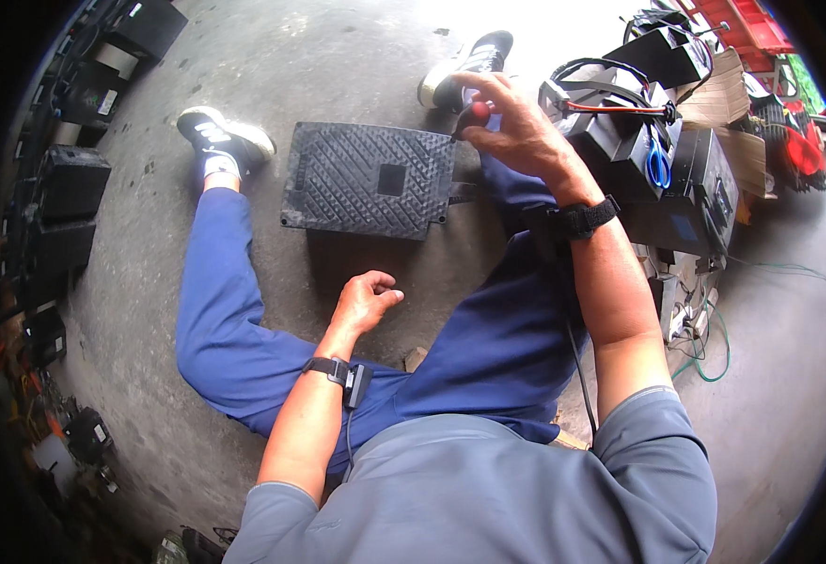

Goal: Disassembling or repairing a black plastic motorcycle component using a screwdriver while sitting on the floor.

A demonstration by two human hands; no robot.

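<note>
Right hand [518, 130]: fingers closed around a red-and-black tool [475, 115], held at the upper right corner of a black ribbed case [342, 179] — contact between tool and case cannot be confirmed. The case is positioned between the person's lower legs, above the concrete floor [131, 282]. Left hand [364, 301]: partly open, fingers loosely bent, nothing seen in its grasp — located near the case's lower edge.

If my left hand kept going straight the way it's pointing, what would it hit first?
Probably the near edge of the black rectangular panel with diagonal ridges, though depth is unclear and your left hand might pass above it.
</note>
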